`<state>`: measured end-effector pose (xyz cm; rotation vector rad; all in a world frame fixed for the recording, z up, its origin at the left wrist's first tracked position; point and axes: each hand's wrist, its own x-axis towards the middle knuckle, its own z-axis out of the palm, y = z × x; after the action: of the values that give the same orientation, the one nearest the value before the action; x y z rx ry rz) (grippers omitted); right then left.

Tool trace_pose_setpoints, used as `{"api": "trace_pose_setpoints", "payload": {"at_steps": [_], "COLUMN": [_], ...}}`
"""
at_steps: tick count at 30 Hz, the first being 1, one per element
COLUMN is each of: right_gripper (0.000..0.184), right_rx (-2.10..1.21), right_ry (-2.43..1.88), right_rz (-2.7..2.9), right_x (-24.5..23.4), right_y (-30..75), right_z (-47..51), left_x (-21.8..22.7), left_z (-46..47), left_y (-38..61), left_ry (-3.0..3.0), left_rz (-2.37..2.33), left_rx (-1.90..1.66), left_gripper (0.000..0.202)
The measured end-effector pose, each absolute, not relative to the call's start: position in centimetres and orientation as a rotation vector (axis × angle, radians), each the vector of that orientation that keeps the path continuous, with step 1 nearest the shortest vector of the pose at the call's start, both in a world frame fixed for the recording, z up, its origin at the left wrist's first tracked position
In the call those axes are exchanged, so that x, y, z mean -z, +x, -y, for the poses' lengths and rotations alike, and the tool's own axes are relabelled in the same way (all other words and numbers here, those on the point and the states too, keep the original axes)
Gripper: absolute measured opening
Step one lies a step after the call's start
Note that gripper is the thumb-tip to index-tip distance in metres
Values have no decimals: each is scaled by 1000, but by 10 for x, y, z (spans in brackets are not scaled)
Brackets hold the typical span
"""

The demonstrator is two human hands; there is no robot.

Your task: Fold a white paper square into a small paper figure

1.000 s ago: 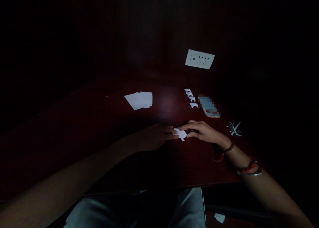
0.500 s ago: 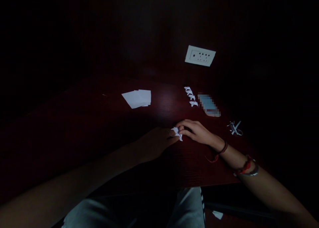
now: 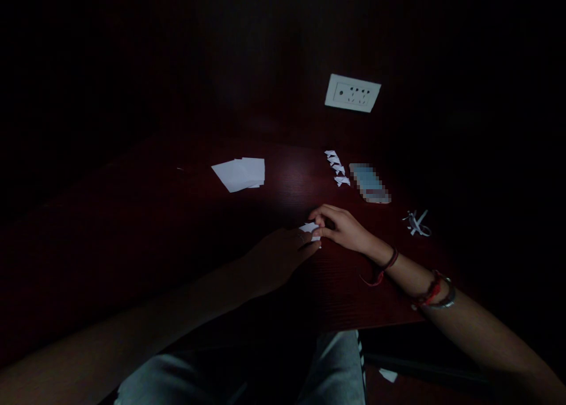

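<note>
A small piece of folded white paper [image 3: 311,228] is between my two hands, low over the dark red table. My left hand [image 3: 287,250], in shadow and wearing a ring, has its fingers closed on the paper from the left and covers part of it. From the right, my right hand [image 3: 342,228] pinches the paper's edge between thumb and fingers. Several small folded paper pieces [image 3: 337,168] lie in a row beyond my right hand. A stack of flat white paper sheets [image 3: 239,174] rests farther back on the left.
A phone [image 3: 370,184] with a blurred screen lies right of the folded row. Nearer me on the right are curled paper strips [image 3: 417,223]. A white socket plate [image 3: 352,93] is on the back wall. Below the table edge, a paper scrap [image 3: 388,375] lies on the floor.
My right thumb and fingers have shifted slightly left over the folded paper, and less of it shows below. The whole view has also shifted slightly.
</note>
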<state>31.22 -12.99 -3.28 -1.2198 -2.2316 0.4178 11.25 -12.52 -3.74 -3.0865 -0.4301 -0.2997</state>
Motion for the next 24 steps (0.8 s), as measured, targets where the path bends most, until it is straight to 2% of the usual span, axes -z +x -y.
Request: {"api": "trace_pose_setpoints", "payload": {"at_steps": [7,10,14,19,24], "right_gripper": [20,17,24,30,28], "right_rx": [-418,-376,-254,-86,-10], "right_ry": [-1211,-1114,-1018,-1028,-1084], "right_rz": [2200,2283,2528,2663,2654], "right_x": [30,24,21,23,25], "right_y": [321,324,323,319,320], "right_z": [137,148,158,159,158], "left_x": [34,34,33,30,29], "left_z": [111,97,82,78,80], "left_y": [104,95,89,90,90], "left_ry": [-3181,-3245,-3288,-3305,-3319], "left_rz": [399,308,265,246,245], "left_rx": [309,267,194,182,197], "left_gripper": [38,47,60,61,64]}}
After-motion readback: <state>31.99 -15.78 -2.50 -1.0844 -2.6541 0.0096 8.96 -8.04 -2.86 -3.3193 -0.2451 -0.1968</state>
